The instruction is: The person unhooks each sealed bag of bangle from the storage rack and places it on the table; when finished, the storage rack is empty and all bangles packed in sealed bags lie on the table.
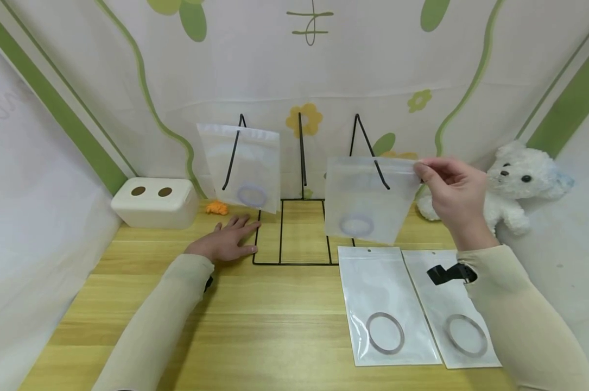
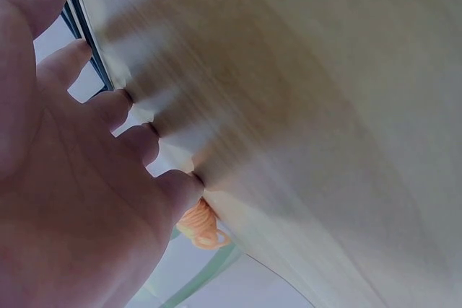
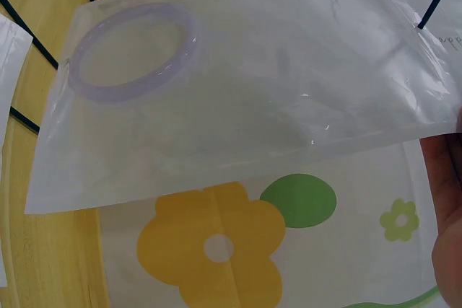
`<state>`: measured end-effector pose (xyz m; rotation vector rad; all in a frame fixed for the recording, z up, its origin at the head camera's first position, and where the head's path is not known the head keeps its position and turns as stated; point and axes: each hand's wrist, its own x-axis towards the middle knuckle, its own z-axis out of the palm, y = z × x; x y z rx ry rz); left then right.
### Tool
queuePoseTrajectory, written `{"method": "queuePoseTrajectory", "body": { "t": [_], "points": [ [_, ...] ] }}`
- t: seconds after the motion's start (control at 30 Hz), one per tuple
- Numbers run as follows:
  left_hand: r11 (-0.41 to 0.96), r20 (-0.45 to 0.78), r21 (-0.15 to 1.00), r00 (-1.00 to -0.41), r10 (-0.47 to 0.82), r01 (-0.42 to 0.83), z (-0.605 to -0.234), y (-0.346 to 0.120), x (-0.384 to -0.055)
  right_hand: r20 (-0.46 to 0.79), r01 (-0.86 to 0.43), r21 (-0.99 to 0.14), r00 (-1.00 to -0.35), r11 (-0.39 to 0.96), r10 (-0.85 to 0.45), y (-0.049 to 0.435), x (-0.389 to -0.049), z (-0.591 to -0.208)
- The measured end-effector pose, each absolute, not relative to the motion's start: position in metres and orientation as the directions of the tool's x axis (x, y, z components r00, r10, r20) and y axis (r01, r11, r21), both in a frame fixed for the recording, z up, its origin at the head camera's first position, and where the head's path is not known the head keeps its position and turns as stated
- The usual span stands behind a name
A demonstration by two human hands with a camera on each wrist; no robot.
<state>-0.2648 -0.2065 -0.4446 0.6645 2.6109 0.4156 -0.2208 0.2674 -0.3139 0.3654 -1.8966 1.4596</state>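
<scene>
My right hand [image 1: 457,190] pinches the upper right corner of a translucent bag [image 1: 367,190] with a pale purple bangle [image 1: 356,225] inside. This bag hangs on the right prong of a black wire rack [image 1: 301,264]; in the right wrist view the bangle [image 3: 133,52] shows through the plastic. A second bag [image 1: 255,155], also holding a bangle [image 1: 252,195], hangs on the left prong. The middle prong [image 1: 302,152] carries no bag. Spread flat on the table, my left hand [image 1: 226,239] has its fingers at the left side of the rack base.
Two flat bags [image 1: 387,288] with bangles lie side by side at the front right. A white box [image 1: 154,203] with two round holes stands at left, near a small orange object [image 1: 217,207]. A white plush bear [image 1: 511,190] sits at right. Patterned cloth [image 1: 255,70] hangs behind.
</scene>
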Motion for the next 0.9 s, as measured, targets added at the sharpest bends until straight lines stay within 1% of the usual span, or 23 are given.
{"method": "queuePoseTrajectory", "body": {
  "t": [0.2,0.37,0.43,0.5,0.6,0.77,0.9],
  "points": [
    [0.841,-0.314,0.379,-0.801,0.509,0.385,-0.446,-0.207,-0.265,0.67,-0.612,-0.735,-0.724,0.292,0.168,0.271,-0.21,-0.316],
    [0.842,-0.316,0.379,-0.801,0.508,0.384,-0.447,-0.207,-0.266,0.714,-0.65,-0.69,-0.684,0.319,0.15,0.272,-0.201,-0.318],
    [0.841,-0.317,0.379,-0.8,0.51,0.386,-0.447,-0.207,-0.266,0.732,-0.654,-0.665,-0.666,0.361,0.144,0.272,-0.198,-0.319],
    [0.838,-0.314,0.384,-0.798,0.514,0.388,-0.447,-0.208,-0.267,0.736,-0.657,-0.663,-0.661,0.359,0.149,0.272,-0.195,-0.32],
    [0.832,-0.31,0.396,-0.796,0.519,0.388,-0.446,-0.209,-0.266,0.729,-0.671,-0.678,-0.666,0.3,0.159,0.272,-0.191,-0.321],
    [0.829,-0.308,0.407,-0.797,0.52,0.383,-0.444,-0.21,-0.265,0.718,-0.705,-0.696,-0.676,0.137,0.166,0.27,-0.186,-0.321],
    [0.836,-0.313,0.396,-0.8,0.512,0.381,-0.446,-0.21,-0.265,0.719,-0.718,-0.692,-0.677,0.075,0.159,0.269,-0.181,-0.321]
  ]
}}
